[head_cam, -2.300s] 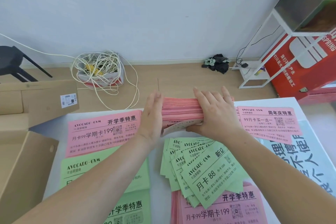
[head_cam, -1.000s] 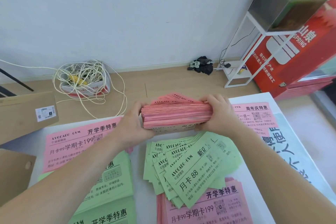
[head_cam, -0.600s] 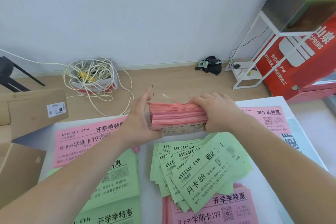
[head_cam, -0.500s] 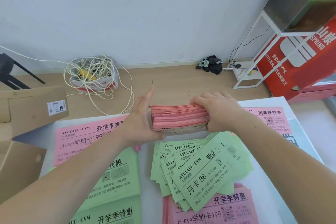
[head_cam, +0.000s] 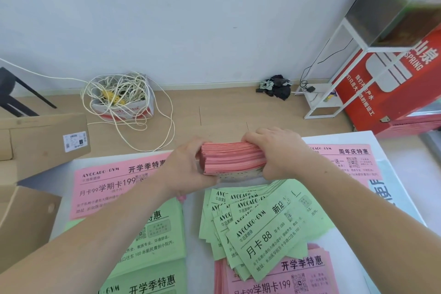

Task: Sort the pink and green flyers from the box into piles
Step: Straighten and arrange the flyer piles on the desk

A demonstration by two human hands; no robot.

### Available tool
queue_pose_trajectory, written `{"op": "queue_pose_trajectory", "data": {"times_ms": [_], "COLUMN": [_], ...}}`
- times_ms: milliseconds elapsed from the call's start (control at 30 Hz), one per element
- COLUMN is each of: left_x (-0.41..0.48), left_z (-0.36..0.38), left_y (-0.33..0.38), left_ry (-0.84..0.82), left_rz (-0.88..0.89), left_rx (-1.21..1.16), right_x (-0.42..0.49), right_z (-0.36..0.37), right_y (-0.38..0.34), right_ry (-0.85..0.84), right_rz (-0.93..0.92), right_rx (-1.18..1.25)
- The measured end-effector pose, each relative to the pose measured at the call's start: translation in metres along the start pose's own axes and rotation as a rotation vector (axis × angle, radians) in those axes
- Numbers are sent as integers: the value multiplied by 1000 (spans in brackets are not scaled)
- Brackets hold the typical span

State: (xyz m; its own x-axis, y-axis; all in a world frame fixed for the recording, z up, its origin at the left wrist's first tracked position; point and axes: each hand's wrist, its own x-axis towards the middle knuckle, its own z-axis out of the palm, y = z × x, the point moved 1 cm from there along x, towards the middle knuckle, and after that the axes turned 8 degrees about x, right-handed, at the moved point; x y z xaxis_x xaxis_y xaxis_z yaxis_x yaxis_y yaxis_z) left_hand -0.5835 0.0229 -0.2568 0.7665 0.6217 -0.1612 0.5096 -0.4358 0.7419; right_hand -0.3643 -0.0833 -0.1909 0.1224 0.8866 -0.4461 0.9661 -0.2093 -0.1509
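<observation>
A thick stack of pink flyers (head_cam: 230,157) stands on edge at the far middle of the table. My left hand (head_cam: 188,166) grips its left end, fingers curled round it. My right hand (head_cam: 278,150) grips the right end from above. Just in front lies a fanned pile of green flyers (head_cam: 260,224) on top of a pink pile (head_cam: 281,274). A large pink flyer (head_cam: 107,184) lies at the left, another pink flyer (head_cam: 350,160) at the right, and green flyers (head_cam: 155,234) at the near left.
An open cardboard box (head_cam: 26,207) stands at the left edge of the white table (head_cam: 47,176). On the floor behind are a box of tangled white cord (head_cam: 121,98), a white shelf frame (head_cam: 334,93) and a red carton (head_cam: 393,83).
My left hand, flat against the stack's left end half a second ago, now curls round it. The stack stays between both hands in the same place.
</observation>
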Motion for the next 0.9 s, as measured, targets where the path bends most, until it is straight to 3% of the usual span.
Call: {"op": "queue_pose_trajectory", "data": {"times_ms": [200, 333, 400, 633, 733, 900], "left_x": [-12, -15, -16, -17, -16, -27], "left_z": [7, 5, 3, 3, 5, 14], "left_y": [1, -4, -6, -3, -3, 7], "left_ry": [-46, -104, -103, -115, -66, 42], "left_rz": [-53, -110, -130, -143, -131, -165], "left_rx": [-7, -64, -113, -158, -157, -239], "right_x": [-9, -14, -18, -29, -32, -26], "right_z": [8, 5, 7, 30, 35, 54], "right_y": [-4, 8, 17, 31, 31, 28], "right_ry": [-14, 110, 136, 233, 443, 778], "right_rz": [-1, 76, 122, 99, 145, 460], "right_rx": [8, -94, -27, 547, 891, 1354]}}
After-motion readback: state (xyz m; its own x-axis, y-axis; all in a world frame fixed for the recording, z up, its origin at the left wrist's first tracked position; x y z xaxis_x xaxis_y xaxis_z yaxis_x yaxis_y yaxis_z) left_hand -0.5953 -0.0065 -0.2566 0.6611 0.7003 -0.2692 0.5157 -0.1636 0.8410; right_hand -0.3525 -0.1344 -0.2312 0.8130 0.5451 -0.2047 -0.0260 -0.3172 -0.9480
